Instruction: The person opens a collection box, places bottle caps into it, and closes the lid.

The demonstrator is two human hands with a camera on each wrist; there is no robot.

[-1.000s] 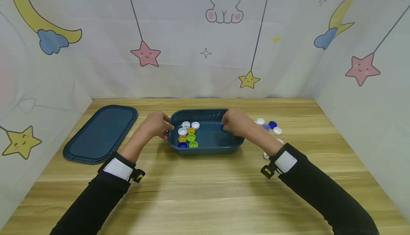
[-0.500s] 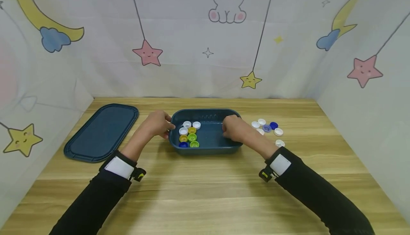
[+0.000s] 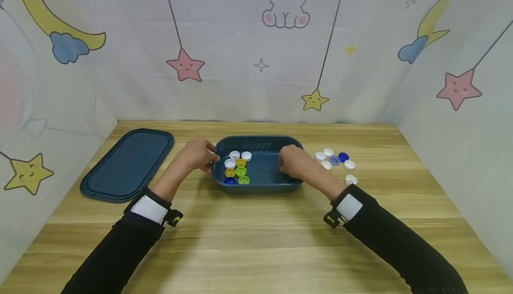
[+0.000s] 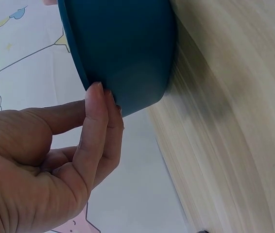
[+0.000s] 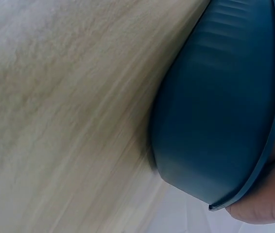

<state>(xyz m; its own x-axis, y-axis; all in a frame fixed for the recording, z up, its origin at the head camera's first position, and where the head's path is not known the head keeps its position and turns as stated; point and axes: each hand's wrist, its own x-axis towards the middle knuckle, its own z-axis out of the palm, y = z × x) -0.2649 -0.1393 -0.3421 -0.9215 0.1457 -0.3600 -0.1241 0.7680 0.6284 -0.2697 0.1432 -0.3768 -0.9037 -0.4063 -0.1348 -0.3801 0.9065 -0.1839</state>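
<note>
My left hand (image 3: pixel 198 155) pinches the left rim of a dark teal plastic container (image 3: pixel 260 189); in the left wrist view the thumb is behind the rim and the fingers (image 4: pixel 96 116) press on the outer wall. My right hand (image 3: pixel 295 162) reaches over the right end, low inside the container, with its fingers curled downward. Its fingertips and the blue bottle cap they pinch are hidden beneath the hand. Several bottle caps stand grouped in the container's left part, among them a white cap (image 3: pixel 246 156), a green cap (image 3: pixel 241 172), an orange cap (image 3: pixel 230 173) and a blue cap (image 3: pixel 230 181).
Right of the container, loose caps lie on the wooden table (image 3: pixel 256 240), including a dark blue cap (image 3: pixel 343 157), a light blue cap (image 3: pixel 334 160) and several white ones, such as a white cap (image 3: pixel 350 179). A flat teal lid (image 3: pixel 127 165) lies at the left.
My right hand has lowered into the container, and the blue cap in its fingers has gone out of sight. The left hand keeps its grip on the rim.
</note>
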